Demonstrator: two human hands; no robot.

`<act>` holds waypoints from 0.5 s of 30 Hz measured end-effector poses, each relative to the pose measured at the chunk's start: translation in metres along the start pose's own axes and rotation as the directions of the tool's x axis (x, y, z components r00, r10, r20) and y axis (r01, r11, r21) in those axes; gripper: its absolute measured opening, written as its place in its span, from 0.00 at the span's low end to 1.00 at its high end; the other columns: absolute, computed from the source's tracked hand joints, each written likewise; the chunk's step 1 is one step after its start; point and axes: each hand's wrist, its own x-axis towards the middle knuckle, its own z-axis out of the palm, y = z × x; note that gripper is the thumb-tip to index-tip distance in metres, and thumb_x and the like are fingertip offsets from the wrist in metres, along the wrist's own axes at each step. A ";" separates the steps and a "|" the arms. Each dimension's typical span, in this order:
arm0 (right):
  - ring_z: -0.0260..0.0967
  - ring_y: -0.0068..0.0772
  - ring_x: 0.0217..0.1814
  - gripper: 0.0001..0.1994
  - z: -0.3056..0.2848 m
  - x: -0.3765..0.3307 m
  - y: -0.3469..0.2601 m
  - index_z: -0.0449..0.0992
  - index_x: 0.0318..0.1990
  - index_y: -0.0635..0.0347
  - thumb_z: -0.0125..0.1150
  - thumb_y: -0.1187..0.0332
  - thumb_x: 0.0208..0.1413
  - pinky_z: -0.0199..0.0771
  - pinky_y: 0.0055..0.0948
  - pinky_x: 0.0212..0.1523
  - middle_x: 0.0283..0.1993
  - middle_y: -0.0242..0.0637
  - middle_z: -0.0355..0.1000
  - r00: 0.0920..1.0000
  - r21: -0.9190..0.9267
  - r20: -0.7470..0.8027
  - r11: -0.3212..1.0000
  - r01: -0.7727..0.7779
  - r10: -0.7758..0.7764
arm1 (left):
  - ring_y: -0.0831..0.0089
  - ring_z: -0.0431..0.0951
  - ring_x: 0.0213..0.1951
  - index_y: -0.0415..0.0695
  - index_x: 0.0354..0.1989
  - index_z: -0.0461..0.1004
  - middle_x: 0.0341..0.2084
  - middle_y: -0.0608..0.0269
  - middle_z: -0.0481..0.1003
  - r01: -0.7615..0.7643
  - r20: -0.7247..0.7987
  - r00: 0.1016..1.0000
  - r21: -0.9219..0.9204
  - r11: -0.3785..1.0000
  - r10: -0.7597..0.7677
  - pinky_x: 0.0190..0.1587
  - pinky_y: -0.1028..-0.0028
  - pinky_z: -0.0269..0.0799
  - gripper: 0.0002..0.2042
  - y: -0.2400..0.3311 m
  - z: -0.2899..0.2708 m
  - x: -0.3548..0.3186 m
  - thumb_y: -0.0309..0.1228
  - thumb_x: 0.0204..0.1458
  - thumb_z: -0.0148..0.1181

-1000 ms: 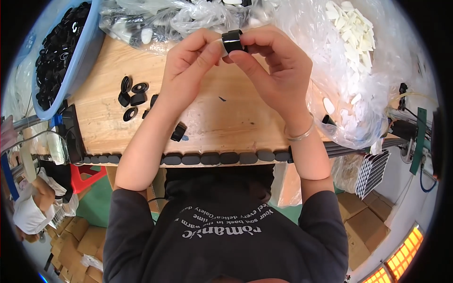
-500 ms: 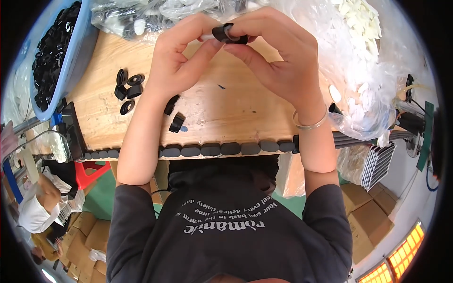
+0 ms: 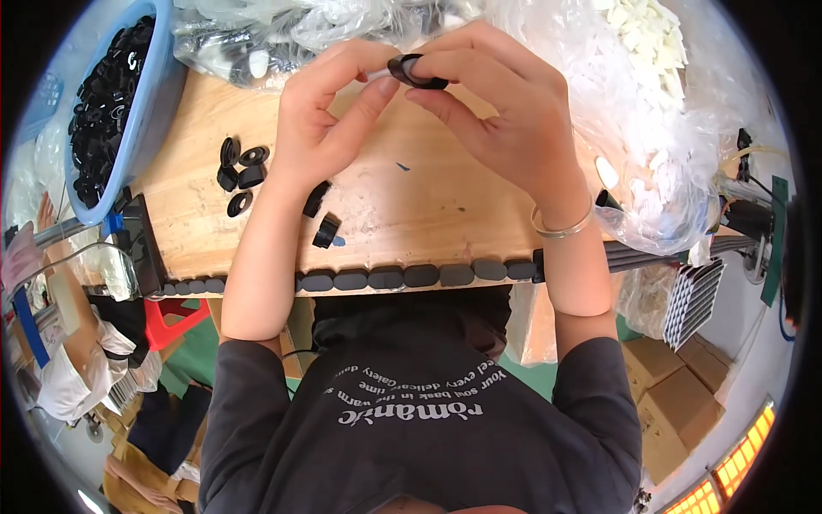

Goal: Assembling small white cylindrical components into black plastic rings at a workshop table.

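Note:
Over the far middle of the wooden table, both my hands meet at a small black plastic ring. My right hand is closed on the ring, its index finger at the opening and the thumb below. My left hand pinches a small white piece against the ring's left side; fingers hide most of that piece. Several loose black rings lie left of my left forearm. Close to that forearm's inner side rests another black ring piece, with one more partly hidden behind the wrist.
A blue tub full of black parts stands at the far left. Clear plastic bags cover the back, and one at the right holds white pieces. Dark oval pads line the near table edge. Another person is at lower left.
The black ring has tilted, showing more of its opening, while both hands keep their grip. The whole view has shifted slightly. At lower left, another person has come further into view.

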 end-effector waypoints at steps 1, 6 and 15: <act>0.72 0.29 0.32 0.10 -0.001 0.000 -0.001 0.77 0.33 0.61 0.68 0.80 0.40 0.74 0.21 0.32 0.33 0.34 0.74 1.000 -0.012 0.002 1.000 -0.004 0.004 | 0.73 0.72 0.33 0.37 0.37 0.74 0.28 0.61 0.74 -0.005 0.003 1.000 0.002 1.000 0.005 0.38 0.77 0.66 0.07 -0.001 0.000 0.000 0.18 0.48 0.57; 0.73 0.28 0.32 0.10 0.001 0.001 -0.003 0.78 0.34 0.62 0.68 0.80 0.40 0.74 0.21 0.32 0.34 0.34 0.74 0.999 -0.003 -0.053 1.000 0.007 -0.007 | 0.75 0.73 0.36 0.34 0.37 0.75 0.33 0.61 0.75 0.057 -0.101 0.992 -0.196 0.979 -0.078 0.40 0.78 0.67 0.06 0.001 0.009 -0.006 0.16 0.51 0.56; 0.72 0.26 0.31 0.10 0.011 0.000 -0.008 0.77 0.34 0.63 0.69 0.77 0.42 0.73 0.21 0.33 0.34 0.35 0.75 0.980 0.132 -0.168 0.988 -0.083 0.104 | 0.80 0.73 0.38 0.34 0.40 0.75 0.35 0.62 0.75 0.108 -0.194 0.954 -0.487 0.867 -0.228 0.42 0.81 0.68 0.07 -0.003 0.018 -0.018 0.19 0.53 0.57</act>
